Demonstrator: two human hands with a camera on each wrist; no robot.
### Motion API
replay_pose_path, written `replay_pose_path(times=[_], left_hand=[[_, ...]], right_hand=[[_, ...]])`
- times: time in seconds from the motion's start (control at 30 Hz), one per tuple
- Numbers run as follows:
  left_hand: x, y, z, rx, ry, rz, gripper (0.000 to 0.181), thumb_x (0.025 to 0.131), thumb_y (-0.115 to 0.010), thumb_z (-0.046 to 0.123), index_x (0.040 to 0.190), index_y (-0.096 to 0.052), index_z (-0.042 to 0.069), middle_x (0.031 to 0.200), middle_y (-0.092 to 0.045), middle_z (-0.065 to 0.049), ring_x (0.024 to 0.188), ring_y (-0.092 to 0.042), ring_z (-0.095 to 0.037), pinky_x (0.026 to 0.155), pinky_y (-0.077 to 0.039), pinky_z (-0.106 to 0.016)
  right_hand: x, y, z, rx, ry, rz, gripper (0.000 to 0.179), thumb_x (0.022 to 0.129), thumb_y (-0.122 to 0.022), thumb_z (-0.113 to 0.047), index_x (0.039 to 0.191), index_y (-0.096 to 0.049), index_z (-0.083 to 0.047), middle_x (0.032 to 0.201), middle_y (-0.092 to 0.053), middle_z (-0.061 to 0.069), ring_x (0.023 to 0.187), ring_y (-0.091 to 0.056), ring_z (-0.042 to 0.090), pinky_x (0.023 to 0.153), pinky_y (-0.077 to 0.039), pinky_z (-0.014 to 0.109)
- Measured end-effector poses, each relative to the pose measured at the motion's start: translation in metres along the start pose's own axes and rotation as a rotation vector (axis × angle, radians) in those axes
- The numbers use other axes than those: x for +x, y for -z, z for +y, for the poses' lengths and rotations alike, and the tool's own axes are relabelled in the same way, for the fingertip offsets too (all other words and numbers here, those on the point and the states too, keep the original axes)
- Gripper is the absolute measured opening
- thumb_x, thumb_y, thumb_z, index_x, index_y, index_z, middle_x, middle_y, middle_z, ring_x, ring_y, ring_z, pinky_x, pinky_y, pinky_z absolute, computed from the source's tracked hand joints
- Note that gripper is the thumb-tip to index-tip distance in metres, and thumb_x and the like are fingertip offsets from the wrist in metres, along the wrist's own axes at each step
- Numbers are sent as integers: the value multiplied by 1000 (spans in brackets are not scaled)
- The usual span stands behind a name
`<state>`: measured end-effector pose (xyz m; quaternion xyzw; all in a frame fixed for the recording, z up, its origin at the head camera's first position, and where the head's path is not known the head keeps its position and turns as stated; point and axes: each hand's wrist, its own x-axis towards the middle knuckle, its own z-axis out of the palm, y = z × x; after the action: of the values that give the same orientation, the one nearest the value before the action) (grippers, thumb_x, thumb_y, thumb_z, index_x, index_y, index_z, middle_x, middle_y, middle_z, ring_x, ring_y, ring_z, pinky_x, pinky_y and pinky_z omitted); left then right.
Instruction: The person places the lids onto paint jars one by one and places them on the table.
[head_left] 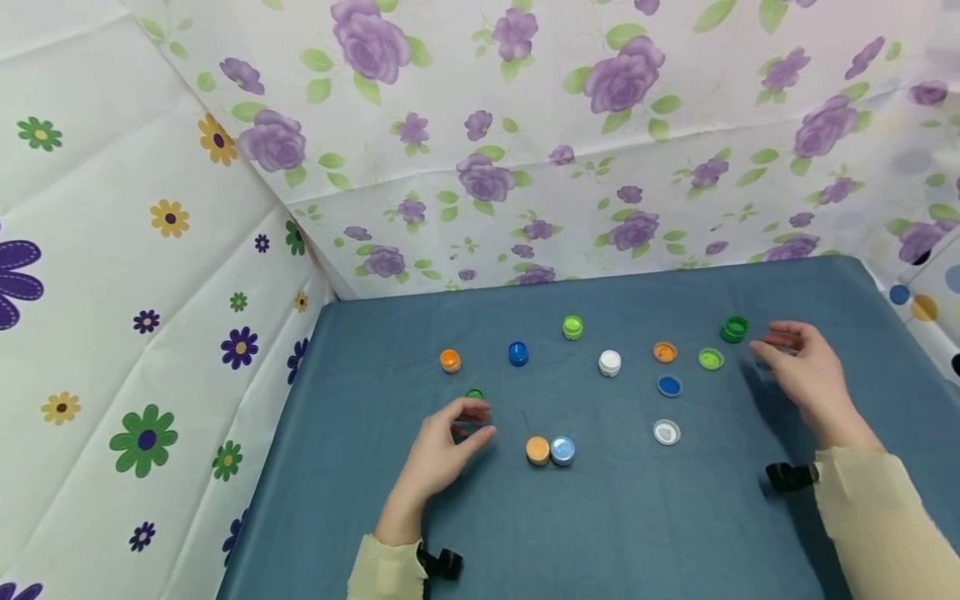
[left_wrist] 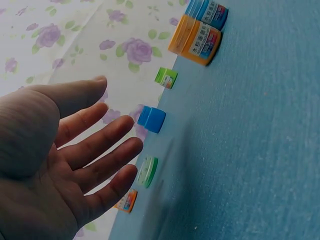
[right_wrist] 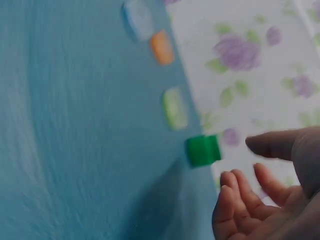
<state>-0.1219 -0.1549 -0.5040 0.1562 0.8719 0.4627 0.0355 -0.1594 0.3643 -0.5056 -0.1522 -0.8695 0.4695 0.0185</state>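
Dark green pot (head_left: 734, 329) stands near the back right of the bench (head_left: 600, 517), just beside the right hand (head_left: 810, 367). If that hand swings left too fast, its thumb might bump the pot and tip it, or shove the light green lid (head_left: 710, 359) near it. The left hand (head_left: 442, 446) partly hides a green lid (head_left: 475, 392), so its fingers might push that away. Left grip is wide apart, right grip partly apart; both hold nothing.
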Motion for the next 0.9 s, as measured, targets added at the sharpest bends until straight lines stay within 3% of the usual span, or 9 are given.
replay_pose_path(times=[0.1, 0.17, 0.23, 0.37, 0.5, 0.7, 0.9], left_hand=[[0, 2, -2, -1, 3, 21, 33, 104, -75, 27, 133, -71, 11, 118, -72, 4, 109, -67, -19, 89, -56, -46], [0, 2, -3, -6, 10, 22, 33, 104, -75, 26, 133, -71, 11, 117, -73, 4, 108, -67, -18, 89, -56, -46], [-1, 2, -4, -7, 15, 24, 32, 104, -75, 26, 132, -71, 10, 116, -73, 3, 106, -67, -18, 88, -56, -46], [0, 4, -5, -9, 38, 42, 31, 104, -76, 24, 131, -72, 10, 114, -73, 4, 104, -67, -16, 86, -56, -41], [6, 9, -5, 17, 93, 102, 30, 101, -79, 20, 128, -73, 10, 113, -74, 0, 101, -68, -18, 81, -55, -36], [18, 18, -10, 83, 144, 211, 36, 94, -85, 11, 128, -73, 5, 116, -72, -11, 102, -67, -30, 81, -55, -45], [30, 17, -13, 145, 175, 182, 45, 90, -89, 10, 131, -71, 3, 116, -68, -14, 95, -62, -29, 84, -53, -48]], right_hand=[[18, -2, 7, -8, -10, -53, 86, 109, -60, -46, 169, -20, 1, 162, -35, 36, 138, -46, 52, 95, -53, 54], [26, -4, 10, -19, -19, -92, 91, 108, -62, -48, 170, -15, 1, 165, -26, 39, 144, -37, 59, 102, -46, 68], [32, -6, 11, -46, -31, -108, 93, 107, -62, -49, 170, -15, 0, 166, -23, 40, 145, -34, 61, 107, -41, 72], [39, -10, 8, -97, -49, -92, 91, 106, -64, -52, 169, -23, -1, 164, -26, 40, 143, -35, 61, 107, -41, 73], [41, -14, 1, -141, -86, -69, 85, 106, -64, -50, 167, -31, -1, 161, -31, 40, 140, -37, 60, 105, -44, 71], [41, -16, -3, -169, -147, -42, 79, 107, -62, -48, 163, -38, 1, 158, -35, 39, 139, -37, 58, 103, -46, 69], [41, -18, -4, -178, -143, -30, 80, 107, -62, -51, 162, -39, 2, 157, -36, 39, 138, -38, 57, 103, -45, 69]])
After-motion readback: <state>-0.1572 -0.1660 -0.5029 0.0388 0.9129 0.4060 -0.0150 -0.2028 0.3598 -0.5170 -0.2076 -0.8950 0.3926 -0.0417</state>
